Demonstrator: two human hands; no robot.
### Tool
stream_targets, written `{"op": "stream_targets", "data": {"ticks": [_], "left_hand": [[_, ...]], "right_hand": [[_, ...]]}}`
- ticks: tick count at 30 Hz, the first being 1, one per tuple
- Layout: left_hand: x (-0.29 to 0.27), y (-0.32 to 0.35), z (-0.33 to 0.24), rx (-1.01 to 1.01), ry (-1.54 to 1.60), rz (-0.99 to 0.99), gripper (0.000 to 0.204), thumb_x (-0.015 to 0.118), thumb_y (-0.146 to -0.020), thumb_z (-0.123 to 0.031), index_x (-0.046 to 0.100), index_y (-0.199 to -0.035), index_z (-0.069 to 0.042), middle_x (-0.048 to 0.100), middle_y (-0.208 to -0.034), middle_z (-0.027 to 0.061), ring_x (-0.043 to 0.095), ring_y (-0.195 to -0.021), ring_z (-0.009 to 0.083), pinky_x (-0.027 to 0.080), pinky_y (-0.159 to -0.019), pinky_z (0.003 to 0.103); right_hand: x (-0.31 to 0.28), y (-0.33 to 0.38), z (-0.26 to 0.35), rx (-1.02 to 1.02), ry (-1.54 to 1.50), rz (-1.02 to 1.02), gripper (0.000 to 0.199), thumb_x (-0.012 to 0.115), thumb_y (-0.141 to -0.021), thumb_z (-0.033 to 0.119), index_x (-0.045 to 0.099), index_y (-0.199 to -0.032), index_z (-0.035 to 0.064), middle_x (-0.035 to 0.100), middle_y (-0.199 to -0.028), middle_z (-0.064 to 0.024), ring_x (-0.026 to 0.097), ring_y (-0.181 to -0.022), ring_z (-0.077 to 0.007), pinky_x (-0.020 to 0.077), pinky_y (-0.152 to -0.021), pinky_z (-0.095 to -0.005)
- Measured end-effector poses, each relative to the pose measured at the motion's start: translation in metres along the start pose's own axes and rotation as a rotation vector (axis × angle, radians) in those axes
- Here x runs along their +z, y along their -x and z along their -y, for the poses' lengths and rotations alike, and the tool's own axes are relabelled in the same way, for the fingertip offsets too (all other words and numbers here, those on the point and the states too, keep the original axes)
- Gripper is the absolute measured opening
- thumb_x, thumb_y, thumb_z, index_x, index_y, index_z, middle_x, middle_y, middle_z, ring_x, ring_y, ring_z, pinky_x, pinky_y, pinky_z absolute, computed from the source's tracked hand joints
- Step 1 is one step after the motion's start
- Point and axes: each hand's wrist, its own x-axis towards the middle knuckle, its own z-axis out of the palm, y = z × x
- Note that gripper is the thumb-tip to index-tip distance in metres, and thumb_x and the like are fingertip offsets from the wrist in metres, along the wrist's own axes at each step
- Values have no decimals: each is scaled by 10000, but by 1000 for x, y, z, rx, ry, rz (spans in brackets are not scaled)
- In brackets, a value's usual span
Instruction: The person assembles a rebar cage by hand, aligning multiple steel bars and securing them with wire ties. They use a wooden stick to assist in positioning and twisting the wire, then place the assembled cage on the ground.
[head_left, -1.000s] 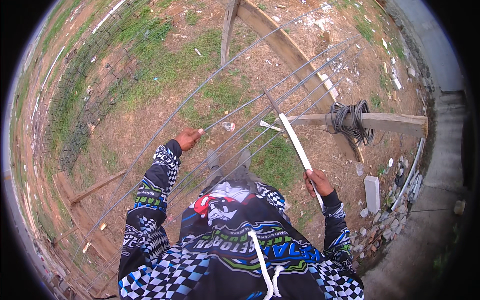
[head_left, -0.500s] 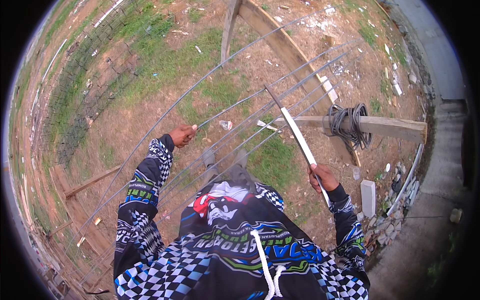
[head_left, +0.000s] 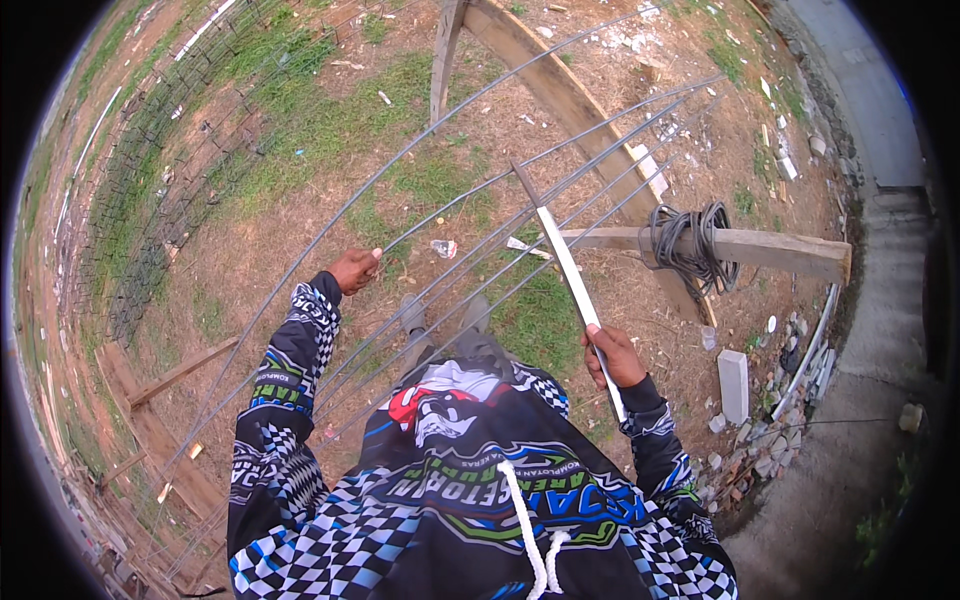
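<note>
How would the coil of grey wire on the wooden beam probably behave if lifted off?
The wire coil would probably flex and sag, since its loops look loose and uneven. It may be fairly heavy for its size, as many turns are bunched together. It could snag on the wooden beam, because loops pass around it.

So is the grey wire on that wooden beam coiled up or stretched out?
Coiled up: the grey wire sits bunched in many overlapping loops on the wooden beam.
</note>
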Motion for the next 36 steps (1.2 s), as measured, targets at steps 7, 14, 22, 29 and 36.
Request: {"op": "stream_targets", "data": {"ticks": [7,14,22,29,36], "left_hand": [[2,-5,1,51,-24,-58,454,500,-959,-484,420,-673,-141,306,-481,-55,298,-363,78,200,-354,259],[-2,2,-1,261,-400,-166,486,471,-977,-459,506,-710,-55,421,-617,8,400,-588,139,347,-564,319],[-11,25,-5,233,-463,-298,491,490,-961,-466,627,-803,-22,539,-641,59,516,-617,181,416,-611,340],[-48,129,82,-1,-449,-449,458,584,-909,-463,674,-835,-19,570,-621,36,536,-587,135,420,-563,303],[-44,114,100,8,-345,-410,440,605,-901,-446,691,-841,-19,581,-610,25,552,-593,122,421,-561,296]], "right_hand": [[21,-17,-14,-68,-38,3,326,478,-985,351,521,-895,41,464,-549,-12,427,-353,-109,340,-334,-260],[-66,-36,-20,-677,1005,-273,306,607,-928,340,531,-871,50,498,-599,-4,469,-430,-104,378,-395,-260],[-33,-4,6,-263,239,-217,209,635,-909,217,540,-810,58,486,-560,17,432,-400,-70,315,-362,-243],[-4,10,-55,-195,171,-339,193,634,-908,209,554,-827,53,473,-561,29,421,-440,-54,320,-405,-234],[23,5,-62,-177,-15,-291,211,623,-916,197,536,-796,47,459,-537,18,426,-399,-69,321,-371,-238]]}}
